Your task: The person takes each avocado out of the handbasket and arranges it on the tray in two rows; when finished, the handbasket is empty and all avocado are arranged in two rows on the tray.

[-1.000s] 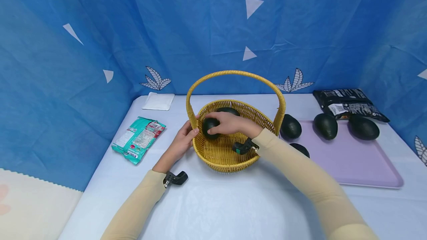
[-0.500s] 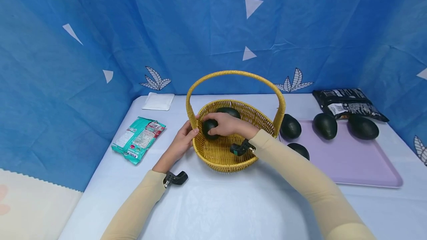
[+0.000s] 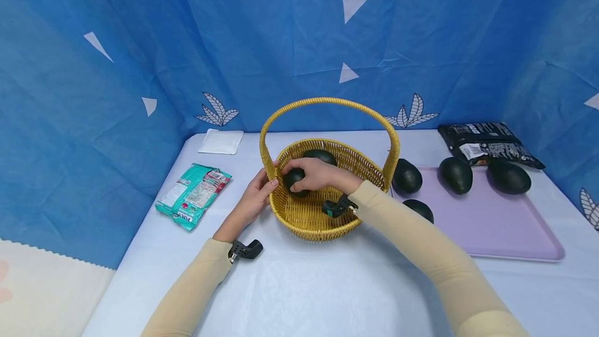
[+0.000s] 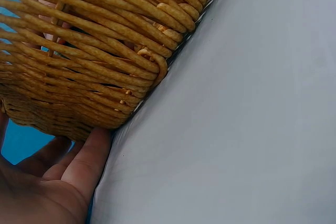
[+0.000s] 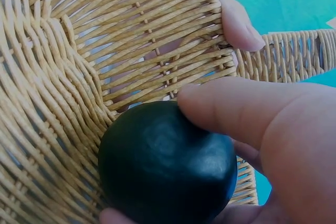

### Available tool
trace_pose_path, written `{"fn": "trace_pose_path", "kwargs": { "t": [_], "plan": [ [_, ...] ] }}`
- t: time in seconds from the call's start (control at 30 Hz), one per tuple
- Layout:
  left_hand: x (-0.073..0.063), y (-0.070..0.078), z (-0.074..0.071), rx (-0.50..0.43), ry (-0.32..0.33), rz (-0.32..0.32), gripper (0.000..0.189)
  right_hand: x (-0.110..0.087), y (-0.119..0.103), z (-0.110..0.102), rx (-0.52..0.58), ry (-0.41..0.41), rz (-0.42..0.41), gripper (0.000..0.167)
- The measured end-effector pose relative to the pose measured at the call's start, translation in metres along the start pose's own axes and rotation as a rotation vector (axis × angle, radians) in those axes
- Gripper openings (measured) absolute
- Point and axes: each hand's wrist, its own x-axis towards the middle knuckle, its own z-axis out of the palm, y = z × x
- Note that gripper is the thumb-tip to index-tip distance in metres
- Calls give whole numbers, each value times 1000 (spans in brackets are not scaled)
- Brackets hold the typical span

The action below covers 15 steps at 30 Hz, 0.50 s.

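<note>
Right hand (image 3: 315, 173), centre of the head view: thumb and fingers curled round 1 dark green, smooth, rounded fruit (image 3: 293, 177), spread only as wide as its body. Fruit lies left of the palm in the frame, inside the left end of an oval, golden-brown wicker basket (image 3: 318, 234). Right wrist view: fruit low centre, thumb on its upper side. Long axis hard to call; outline there near round, perhaps seen end-on.

Left hand (image 3: 252, 199), left of centre: grips the basket at the foot of its arched handle, thumb at the rim, other fingers outside the wall. Both hands near the fruit; only the right is seen touching it.

Count, outward. Fruits: 6. 2 in the basket, the 2nd (image 3: 320, 157) just above and right of the held one. 4 at right, on or beside a pale purple, flat rectangular tray (image 3: 505, 222), 1 partly behind the beige cloth sleeve (image 3: 430, 254). Packets: 3. Teal foil (image 3: 194, 195), left; white flat (image 3: 221, 141), upper left; black glossy (image 3: 486, 142), upper right. Baskets 1, trays 1.
</note>
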Motion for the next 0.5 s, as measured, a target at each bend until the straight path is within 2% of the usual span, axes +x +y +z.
{"fn": "trace_pose_path", "kwargs": {
  "t": [0.27,0.5],
  "plan": [
    [2,5,0,-15,12,-61,59,0,0,-2,-21,-2,-23,54],
    [-1,7,1,5,13,-69,59,-5,-3,-3,-16,-23,0,55]
  ]
}}
